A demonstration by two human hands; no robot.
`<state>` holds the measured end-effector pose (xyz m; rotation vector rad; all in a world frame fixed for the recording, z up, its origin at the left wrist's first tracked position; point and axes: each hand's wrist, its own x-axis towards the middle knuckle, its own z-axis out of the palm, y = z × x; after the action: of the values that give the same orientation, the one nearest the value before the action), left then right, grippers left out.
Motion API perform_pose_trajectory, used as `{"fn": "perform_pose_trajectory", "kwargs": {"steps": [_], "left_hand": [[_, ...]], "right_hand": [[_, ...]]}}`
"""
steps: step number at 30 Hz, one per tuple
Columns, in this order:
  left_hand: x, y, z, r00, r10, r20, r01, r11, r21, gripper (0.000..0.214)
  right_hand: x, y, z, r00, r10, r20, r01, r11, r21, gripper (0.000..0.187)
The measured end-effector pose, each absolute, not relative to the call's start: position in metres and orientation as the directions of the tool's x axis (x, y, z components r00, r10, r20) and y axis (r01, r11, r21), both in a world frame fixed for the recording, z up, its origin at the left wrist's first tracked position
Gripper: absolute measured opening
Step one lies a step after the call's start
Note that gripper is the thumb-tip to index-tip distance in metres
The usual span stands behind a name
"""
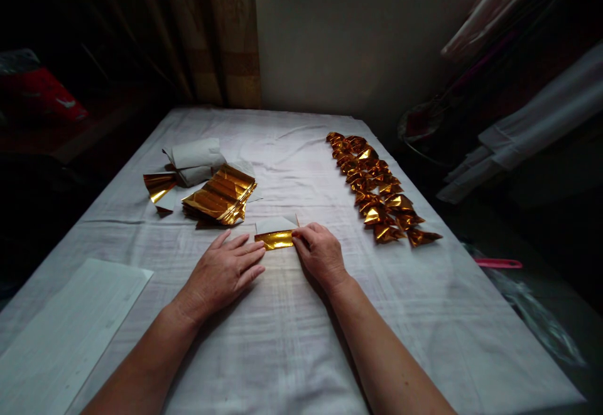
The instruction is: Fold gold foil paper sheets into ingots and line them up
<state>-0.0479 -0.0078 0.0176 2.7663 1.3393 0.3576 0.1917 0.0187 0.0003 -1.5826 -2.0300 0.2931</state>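
A small sheet of gold foil paper (276, 237), white on its back, lies partly folded on the white cloth (292, 327) in front of me. My left hand (226, 270) rests flat on the cloth, fingers stretched out, their tips at the sheet's left end. My right hand (321, 253) has its fingers curled and pinches the sheet's right end. A stack of flat gold sheets (221, 195) lies behind my left hand. Several folded gold pieces (377, 189) form a row to the right.
A roll of white paper (195, 159) and a loose gold sheet (159, 186) lie at the back left. A flat white sheet (70, 327) covers the near left corner. Curtains and a wall stand behind the table. A pink-handled object (498, 264) lies beyond the right edge.
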Motion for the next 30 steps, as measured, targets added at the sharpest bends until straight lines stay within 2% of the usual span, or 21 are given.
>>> {"fn": "perform_pose_trajectory", "kwargs": {"steps": [9,17,23,27,30], "left_hand": [[-0.056,-0.003,0.018,0.589,0.800,0.111,0.763,-0.596,0.250,0.042],[-0.064,0.000,0.018,0.581,0.800,0.148,0.747,-0.597,0.293,0.039],[-0.057,-0.002,0.018,0.578,0.792,0.195,0.739,-0.610,0.285,0.035],[-0.052,-0.003,0.019,0.582,0.778,0.237,0.733,-0.628,0.263,0.032],[-0.049,-0.004,0.019,0.583,0.770,0.259,0.736,-0.636,0.232,0.030]], "right_hand": [[0.190,0.017,0.003,-0.170,0.953,0.251,0.861,0.267,-0.432,0.010],[0.191,0.017,0.001,-0.180,0.941,0.286,0.861,0.291,-0.417,0.011],[0.182,0.007,0.007,-0.300,0.865,0.401,0.838,0.440,-0.322,0.012],[0.167,0.003,0.006,-0.371,0.845,0.386,0.815,0.495,-0.300,0.012],[0.166,0.005,0.004,-0.346,0.871,0.348,0.831,0.457,-0.317,0.013]]}}
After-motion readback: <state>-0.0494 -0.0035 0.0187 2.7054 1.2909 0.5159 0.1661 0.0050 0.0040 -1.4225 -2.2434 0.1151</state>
